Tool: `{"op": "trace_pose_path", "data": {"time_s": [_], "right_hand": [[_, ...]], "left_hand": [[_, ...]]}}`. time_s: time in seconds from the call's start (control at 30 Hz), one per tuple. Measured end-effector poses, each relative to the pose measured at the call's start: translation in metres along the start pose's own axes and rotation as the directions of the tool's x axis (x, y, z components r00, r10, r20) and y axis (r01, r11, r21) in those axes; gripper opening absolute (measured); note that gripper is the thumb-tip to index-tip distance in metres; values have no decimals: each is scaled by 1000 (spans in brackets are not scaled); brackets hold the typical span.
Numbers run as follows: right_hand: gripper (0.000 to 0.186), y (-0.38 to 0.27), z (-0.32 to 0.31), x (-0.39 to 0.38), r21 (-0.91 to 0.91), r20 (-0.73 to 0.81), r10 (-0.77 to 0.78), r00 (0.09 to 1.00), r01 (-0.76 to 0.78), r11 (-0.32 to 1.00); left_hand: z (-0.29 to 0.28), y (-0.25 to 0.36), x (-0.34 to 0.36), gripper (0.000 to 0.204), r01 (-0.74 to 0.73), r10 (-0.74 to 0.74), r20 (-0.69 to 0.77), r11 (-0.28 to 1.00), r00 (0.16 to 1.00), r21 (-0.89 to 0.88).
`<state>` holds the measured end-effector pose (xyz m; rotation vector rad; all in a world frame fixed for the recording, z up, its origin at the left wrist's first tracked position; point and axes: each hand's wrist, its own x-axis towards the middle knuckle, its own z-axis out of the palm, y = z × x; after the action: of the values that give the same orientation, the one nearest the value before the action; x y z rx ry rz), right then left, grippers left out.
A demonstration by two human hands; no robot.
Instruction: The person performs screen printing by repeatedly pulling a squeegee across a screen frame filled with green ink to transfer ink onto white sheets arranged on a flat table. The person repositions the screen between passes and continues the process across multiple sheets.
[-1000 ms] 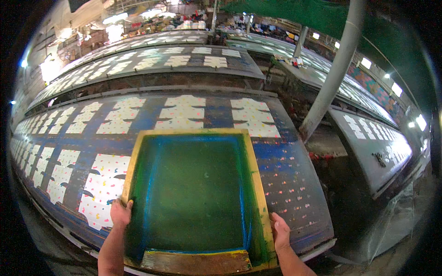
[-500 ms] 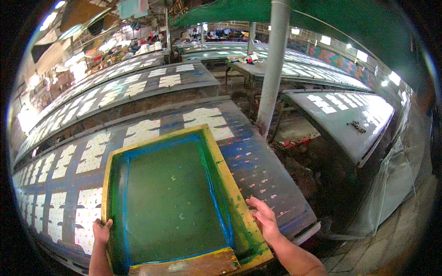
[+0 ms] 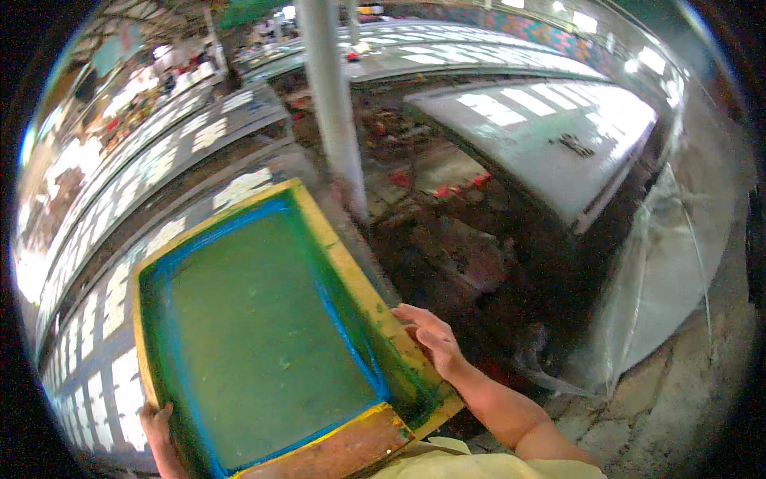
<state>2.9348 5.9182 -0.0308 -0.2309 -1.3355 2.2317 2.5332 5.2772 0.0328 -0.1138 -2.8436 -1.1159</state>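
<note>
A screen printing frame [image 3: 259, 327] with yellow wooden edges, green mesh and blue tape borders lies tilted across the lower left, held up in front of me. A brown wooden board [image 3: 335, 443] runs along its near end. My left hand [image 3: 157, 423] grips the frame's left edge low down, thumb over the rim. My right hand [image 3: 431, 343] grips the right edge, fingers bent over the yellow wood. Behind the frame is a long printing table with white cut fabric pieces [image 3: 126, 399], partly hidden by it.
A grey pillar [image 3: 325, 96] stands just beyond the table's end. Another long table [image 3: 511, 152] with a small dark object on it is at the upper right, across a dark cluttered gap. Plastic sheeting [image 3: 642, 295] hangs along the right over a rough floor. More tables stretch behind.
The view has swung right, so the pillar and tables appear further left and the fabric-covered table slides out leftward. The frame, still in both hands, has turned and shifted left in view.
</note>
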Motion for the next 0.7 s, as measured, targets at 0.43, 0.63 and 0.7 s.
{"op": "trace_pose_path", "data": {"time_s": [0.43,0.63,0.7], "right_hand": [[61,-38,-55,-23,-16,-41,-85,996,85,996],[71,-69,-124,-8,-20,-62,-106,992,105,994],[68,-81,-159,6,-18,-42,-146,988,145,989]], "left_hand": [[51,79,1,39,42,-24,301,998,953,-53],[128,180,-18,41,39,-30,314,999,949,-21],[169,218,-31,42,48,-38,314,999,949,-24]]}}
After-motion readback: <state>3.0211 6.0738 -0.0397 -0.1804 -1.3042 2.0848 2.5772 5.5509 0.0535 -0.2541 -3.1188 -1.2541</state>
